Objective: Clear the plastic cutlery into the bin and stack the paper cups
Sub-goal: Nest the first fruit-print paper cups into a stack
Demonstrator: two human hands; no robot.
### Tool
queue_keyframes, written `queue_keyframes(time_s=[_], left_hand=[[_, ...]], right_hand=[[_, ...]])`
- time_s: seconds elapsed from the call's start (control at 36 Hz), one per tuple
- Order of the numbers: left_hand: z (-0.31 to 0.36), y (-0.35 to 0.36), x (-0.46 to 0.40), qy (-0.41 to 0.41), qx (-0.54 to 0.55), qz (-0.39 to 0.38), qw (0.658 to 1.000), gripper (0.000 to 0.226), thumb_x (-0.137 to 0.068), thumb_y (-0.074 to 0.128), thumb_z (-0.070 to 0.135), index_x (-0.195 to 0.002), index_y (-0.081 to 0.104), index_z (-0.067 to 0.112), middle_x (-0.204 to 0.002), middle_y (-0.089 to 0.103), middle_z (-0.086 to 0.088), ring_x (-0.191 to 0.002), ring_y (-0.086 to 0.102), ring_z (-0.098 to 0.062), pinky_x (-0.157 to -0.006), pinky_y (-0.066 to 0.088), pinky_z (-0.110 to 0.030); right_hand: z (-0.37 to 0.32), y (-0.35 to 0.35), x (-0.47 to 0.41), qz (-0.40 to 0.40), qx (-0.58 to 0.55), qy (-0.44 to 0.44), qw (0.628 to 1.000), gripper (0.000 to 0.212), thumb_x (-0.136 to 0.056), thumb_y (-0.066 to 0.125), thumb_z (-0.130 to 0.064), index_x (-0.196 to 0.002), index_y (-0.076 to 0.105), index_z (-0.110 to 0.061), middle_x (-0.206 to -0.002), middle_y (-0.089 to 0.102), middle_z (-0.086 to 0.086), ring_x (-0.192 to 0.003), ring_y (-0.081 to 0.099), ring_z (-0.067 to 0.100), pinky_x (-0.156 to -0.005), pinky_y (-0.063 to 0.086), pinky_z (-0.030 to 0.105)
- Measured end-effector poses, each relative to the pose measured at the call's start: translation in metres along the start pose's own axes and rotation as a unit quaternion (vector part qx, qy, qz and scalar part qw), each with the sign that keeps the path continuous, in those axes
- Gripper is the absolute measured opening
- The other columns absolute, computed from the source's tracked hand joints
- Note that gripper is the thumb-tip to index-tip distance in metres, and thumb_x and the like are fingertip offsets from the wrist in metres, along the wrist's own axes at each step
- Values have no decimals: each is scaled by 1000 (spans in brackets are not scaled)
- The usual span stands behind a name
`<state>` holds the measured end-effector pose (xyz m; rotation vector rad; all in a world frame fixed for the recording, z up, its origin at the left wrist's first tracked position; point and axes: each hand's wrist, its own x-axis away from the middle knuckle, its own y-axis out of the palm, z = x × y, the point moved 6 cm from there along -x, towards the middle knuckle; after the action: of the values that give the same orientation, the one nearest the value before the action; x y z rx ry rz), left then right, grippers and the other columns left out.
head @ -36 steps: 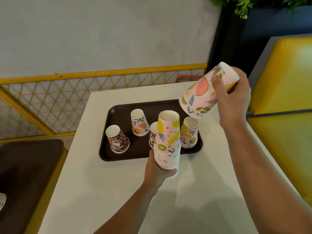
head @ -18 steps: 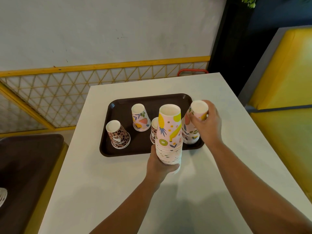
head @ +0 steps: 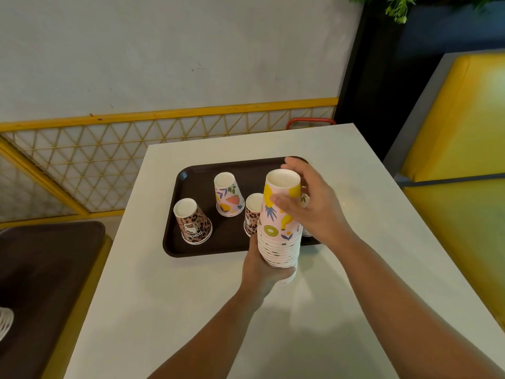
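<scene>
I see the white bench carrying a dark brown tray. My left hand is wrapped around the base of the stack of upturned paper cups, held just above the tray's near edge. My right hand curls loosely round the stack's top cup. Three loose cups stand inverted on the tray: leopard cup, fruit cup, a half-hidden one.

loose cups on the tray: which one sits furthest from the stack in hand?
The leopard-print cup at the tray's left end, upside down. The fruit-print cup and second leopard cup stand closer to the held stack.
</scene>
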<state>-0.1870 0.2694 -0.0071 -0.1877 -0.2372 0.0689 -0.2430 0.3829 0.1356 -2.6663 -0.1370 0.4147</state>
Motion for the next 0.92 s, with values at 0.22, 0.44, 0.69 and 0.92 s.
queue_keyframes(time_s=[0.22,0.44,0.69,0.92], left_hand=[[4,0,4,5,-14,-2,1000,113,-32,80,44,-136,38,30,-127,60,8,-117,56,-14,-99,49,-38],[5,1,4,11,-17,-3,1000,103,-34,81,41,-127,36,45,-127,60,11,-116,57,-12,-98,49,-38],[-3,0,2,-12,0,-3,1000,86,-32,80,38,-110,45,47,-110,63,20,-102,60,0,-81,48,-21],[-5,-4,0,-15,16,11,1000,85,-30,79,41,-107,45,45,-111,63,16,-103,59,-3,-86,50,-27]], right_hand=[[-3,-1,4,13,1,4,1000,54,-78,72,-25,-126,47,-23,-108,56,-10,-98,56,8,-78,49,16],[-10,-11,5,60,-15,-2,998,46,-77,71,-26,-116,46,-32,-97,53,-22,-88,55,-3,-69,46,2],[-22,-36,-3,133,-59,-8,989,45,-81,69,-24,-121,50,-22,-96,55,-24,-88,57,-11,-66,48,7],[-28,-81,-10,294,-95,-32,951,43,-84,66,-28,-122,50,-16,-111,60,-3,-100,61,8,-72,53,17]])
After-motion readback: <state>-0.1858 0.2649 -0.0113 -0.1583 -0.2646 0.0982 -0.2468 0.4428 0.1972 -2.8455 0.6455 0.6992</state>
